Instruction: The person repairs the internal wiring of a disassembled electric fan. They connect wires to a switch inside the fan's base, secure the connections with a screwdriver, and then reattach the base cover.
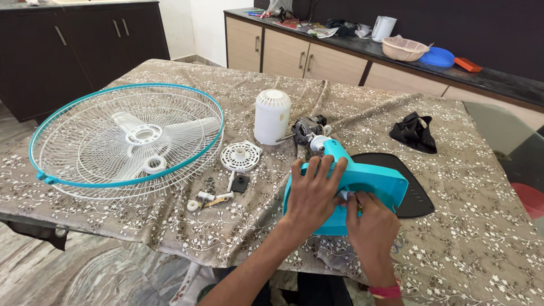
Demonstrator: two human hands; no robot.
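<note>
1 turquoise fan base (371,182) lies at lower centre of the frame on the cloth-covered bench (470,226). The left hand (313,195) rests flat on it, fingers spread. The right hand (371,224) presses at its lower edge, fingers pinched together on a small part too hidden to identify. 1 black plate (411,187) lies under the base. At left: 1 wire fan guard (127,139) with blade. At centre: 1 white motor cover (272,116), 1 motor (309,129), 1 white round cap (240,156), several small loose parts (218,192). At right: 1 black bag (415,131).
</note>
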